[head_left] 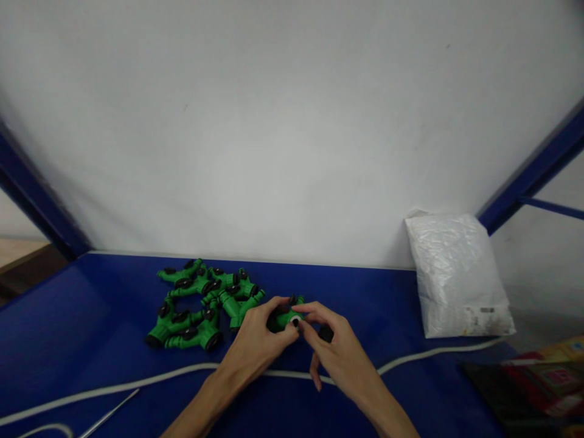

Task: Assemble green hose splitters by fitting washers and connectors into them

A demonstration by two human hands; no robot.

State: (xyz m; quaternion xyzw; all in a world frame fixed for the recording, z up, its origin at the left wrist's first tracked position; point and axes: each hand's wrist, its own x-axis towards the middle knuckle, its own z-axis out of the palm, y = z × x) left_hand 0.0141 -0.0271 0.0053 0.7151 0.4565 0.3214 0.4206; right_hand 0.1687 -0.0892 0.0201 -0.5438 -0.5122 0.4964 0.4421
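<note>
A green Y-shaped hose splitter [281, 319] is between my hands, just above the blue table. My left hand [261, 333] grips it from the left, thumb and fingers around its body. The thumb and index finger of my right hand [335, 344] pinch at its round end, where a white ring with a dark centre [295, 320] faces me. Partly behind my right fingers is a black round part [325, 333]; whether it belongs to the splitter I cannot tell. More green splitters with black knobs, like this one [201, 334], lie grouped left of my hands.
A white cable [182, 370] runs across the blue table [150, 407], passing under my arms. A thin metal rod [109, 413] lies at front left. On the right, a white plastic package [458, 277] leans against the wall, near a dark red patterned item [542, 380]. Blue frame posts [31, 188] flank the table.
</note>
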